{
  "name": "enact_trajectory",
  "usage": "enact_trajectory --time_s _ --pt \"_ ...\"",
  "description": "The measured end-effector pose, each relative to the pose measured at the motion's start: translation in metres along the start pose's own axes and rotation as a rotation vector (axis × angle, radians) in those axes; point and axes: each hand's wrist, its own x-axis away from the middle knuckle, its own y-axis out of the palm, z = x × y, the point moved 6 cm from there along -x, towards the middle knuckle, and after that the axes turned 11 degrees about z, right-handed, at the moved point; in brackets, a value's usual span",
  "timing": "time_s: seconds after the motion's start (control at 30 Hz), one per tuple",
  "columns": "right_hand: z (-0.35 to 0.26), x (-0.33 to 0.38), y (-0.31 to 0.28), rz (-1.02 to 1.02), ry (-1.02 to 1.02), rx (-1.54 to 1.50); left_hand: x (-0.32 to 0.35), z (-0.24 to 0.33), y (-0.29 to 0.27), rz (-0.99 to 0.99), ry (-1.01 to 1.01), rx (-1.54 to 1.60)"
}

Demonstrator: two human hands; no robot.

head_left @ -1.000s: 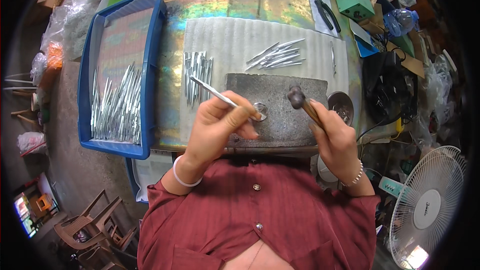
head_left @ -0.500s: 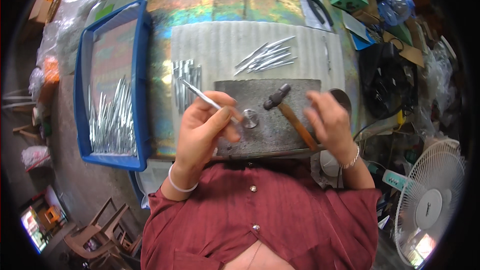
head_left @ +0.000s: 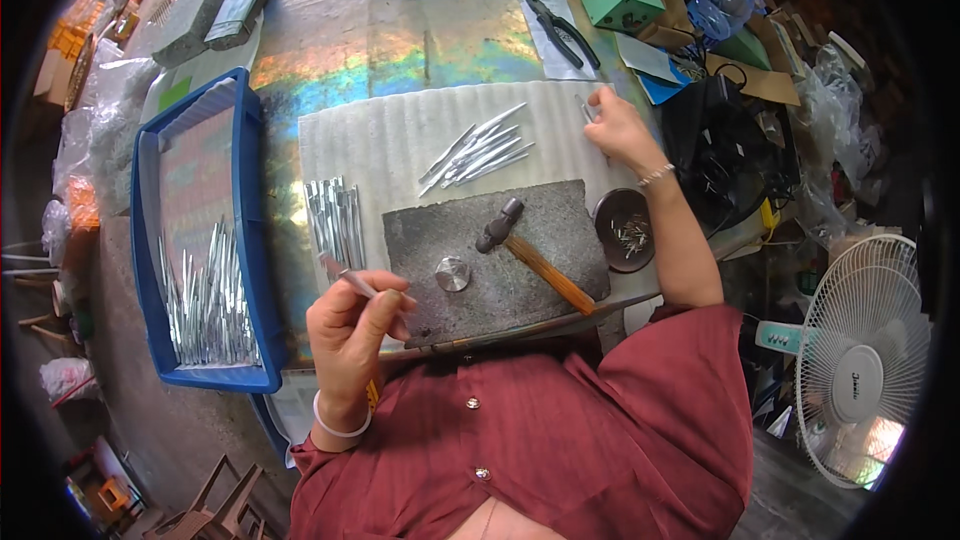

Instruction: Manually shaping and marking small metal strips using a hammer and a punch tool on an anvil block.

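Item: slim silvery metal rod (head_left: 352, 280), in the person's left hand (head_left: 346, 328), pinched between thumb and fingers, angled over the lower left corner of a dark grey, rough stone-like slab (head_left: 420, 240).

Right hand (head_left: 624, 130): fingertips gathered at a second thin silvery rod (head_left: 582, 104) by the right edge of a white ribbed foam mat (head_left: 370, 145); whether this is gripped or only touched cannot be told.

Alongside: brown-handled hammer with dark metal head (head_left: 548, 273) and round shiny metal disc (head_left: 452, 274), both on the slab; dark round bowl (head_left: 614, 208) of small metallic bits, just beside it. Similar rods: loose pile (head_left: 485, 152) and neat bundle (head_left: 335, 220) on the mat; further lot (head_left: 212, 305) in a blue plastic tray (head_left: 255, 240).

Handling: probably light, stiff and rather slippery, with narrow ends; best taken mid-length between thumb and forefinger.

Markings: none readable on the rods. White-bladed caged fan (head_left: 858, 383) carries dark script lettering at its hub, not transcribed.
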Motion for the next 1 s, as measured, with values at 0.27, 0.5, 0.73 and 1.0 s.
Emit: enact_trajectory --time_s 0.27,0.5,0.73,1.0 --pt "-0.114 0.103 -0.084 -0.407 0.139 -0.99 -0.006 -0.012 0.02 -0.191 -0.093 -0.025" --pt "-0.186 0.151 -0.075 -0.47 0.047 -1.17 0.0 -0.017 0.045 -0.211 0.052 0.1" --pt "-0.21 0.143 -0.083 -0.002 -0.487 -0.978 0.003 -0.015 0.037 -0.15 0.053 0.075" --pt "-0.208 0.147 -0.078 -0.051 -0.323 -0.994 0.003 -0.008 0.039 -0.212 0.168 -0.082"
